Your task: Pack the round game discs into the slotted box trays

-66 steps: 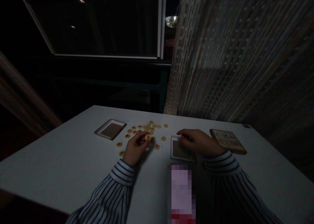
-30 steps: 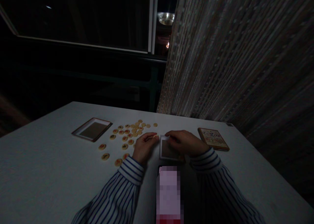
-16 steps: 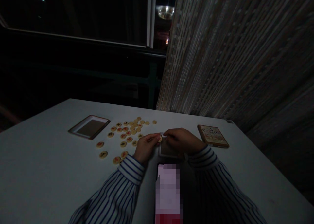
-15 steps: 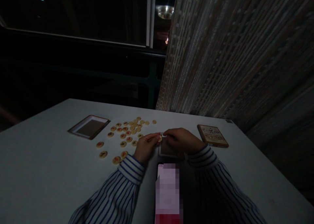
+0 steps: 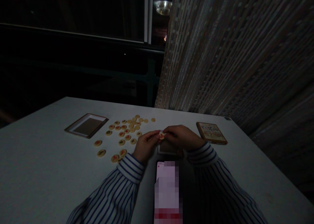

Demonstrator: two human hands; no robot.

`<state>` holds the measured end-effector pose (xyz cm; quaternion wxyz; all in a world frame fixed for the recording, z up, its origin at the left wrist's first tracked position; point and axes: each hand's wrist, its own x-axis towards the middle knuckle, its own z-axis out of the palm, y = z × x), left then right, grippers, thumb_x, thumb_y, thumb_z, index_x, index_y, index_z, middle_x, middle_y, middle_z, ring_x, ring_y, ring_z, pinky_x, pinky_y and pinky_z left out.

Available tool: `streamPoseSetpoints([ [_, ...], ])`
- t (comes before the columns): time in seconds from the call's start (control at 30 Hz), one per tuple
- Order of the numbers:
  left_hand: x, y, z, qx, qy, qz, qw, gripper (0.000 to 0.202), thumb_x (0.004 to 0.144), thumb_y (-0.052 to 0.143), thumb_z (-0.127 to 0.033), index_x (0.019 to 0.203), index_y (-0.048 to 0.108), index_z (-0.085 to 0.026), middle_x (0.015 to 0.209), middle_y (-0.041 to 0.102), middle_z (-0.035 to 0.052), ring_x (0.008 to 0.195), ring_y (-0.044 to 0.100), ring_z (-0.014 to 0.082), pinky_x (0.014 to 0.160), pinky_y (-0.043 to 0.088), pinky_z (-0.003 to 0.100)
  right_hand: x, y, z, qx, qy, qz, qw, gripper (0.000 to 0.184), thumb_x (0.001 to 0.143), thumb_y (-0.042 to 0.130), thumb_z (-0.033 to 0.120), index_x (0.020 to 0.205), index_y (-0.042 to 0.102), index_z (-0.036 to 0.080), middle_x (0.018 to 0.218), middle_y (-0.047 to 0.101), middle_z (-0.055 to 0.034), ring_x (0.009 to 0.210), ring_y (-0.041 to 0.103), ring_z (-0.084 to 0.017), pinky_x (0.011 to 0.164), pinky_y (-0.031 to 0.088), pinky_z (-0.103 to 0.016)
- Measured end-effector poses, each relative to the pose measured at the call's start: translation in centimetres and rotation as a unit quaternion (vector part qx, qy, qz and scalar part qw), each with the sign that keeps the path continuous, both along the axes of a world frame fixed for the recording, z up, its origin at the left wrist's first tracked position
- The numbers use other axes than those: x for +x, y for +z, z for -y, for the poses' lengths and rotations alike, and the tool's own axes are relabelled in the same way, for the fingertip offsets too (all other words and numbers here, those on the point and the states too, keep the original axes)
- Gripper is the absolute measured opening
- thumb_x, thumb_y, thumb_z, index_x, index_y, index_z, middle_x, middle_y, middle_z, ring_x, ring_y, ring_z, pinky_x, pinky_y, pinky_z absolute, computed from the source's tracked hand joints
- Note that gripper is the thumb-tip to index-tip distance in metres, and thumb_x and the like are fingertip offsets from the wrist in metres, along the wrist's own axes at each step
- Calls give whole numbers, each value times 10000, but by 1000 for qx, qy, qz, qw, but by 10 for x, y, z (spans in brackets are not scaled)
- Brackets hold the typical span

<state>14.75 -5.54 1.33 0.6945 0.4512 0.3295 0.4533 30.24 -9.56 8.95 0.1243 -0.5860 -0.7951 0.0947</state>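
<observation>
Between the fingertips of both hands is a round wooden Chinese chess piece (image 5: 161, 136) with a red character facing me. My left hand (image 5: 146, 145) pinches its left side. My right hand (image 5: 183, 137) is closed at its right edge, the fingers partly hidden. Under the hands lies a shallow box half (image 5: 169, 148), largely covered by my right hand. Left of my hands, many more Chinese chess pieces (image 5: 128, 138) are scattered, some with red or black characters up, others showing plain faces.
A shallow open tray (image 5: 88, 125) lies at the left of the white table (image 5: 49, 165). A printed flat box (image 5: 211, 133) is at the right. Close in front of me lies a lit phone (image 5: 166, 188). A bead-like curtain (image 5: 208, 53) hangs behind the table's right part.
The held piece now shows its red character, where before its face was hardly visible. Both hands stay nearly in place. The view has shifted slightly.
</observation>
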Motion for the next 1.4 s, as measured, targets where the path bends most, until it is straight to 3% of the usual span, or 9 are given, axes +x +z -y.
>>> streamPoseSetpoints([
  [0.2,-2,-5,-2,1,4,-24,1000,321,571,746,-331,830,693,-149,842,705,66,738,635,157,668,509,260,2,-4,-2,10,16,-29,999,251,833,468,267,996,641,187,908,677,-48,811,601,-152,707,412,-253],
  [0.6,1,-3,1,-38,-11,21,999,308,552,758,-326,797,699,-148,806,700,45,739,624,143,717,496,264,3,-3,-2,-7,31,-59,998,240,820,507,275,1001,636,184,873,671,-42,762,587,-142,673,401,-249],
  [1.4,3,-5,3,-14,-10,0,1000,299,557,749,-333,780,701,-140,794,687,48,705,610,139,654,493,251,1,-1,1,-17,20,-3,1000,268,811,516,343,1010,623,199,857,656,-41,713,567,-138,608,365,-235],
])
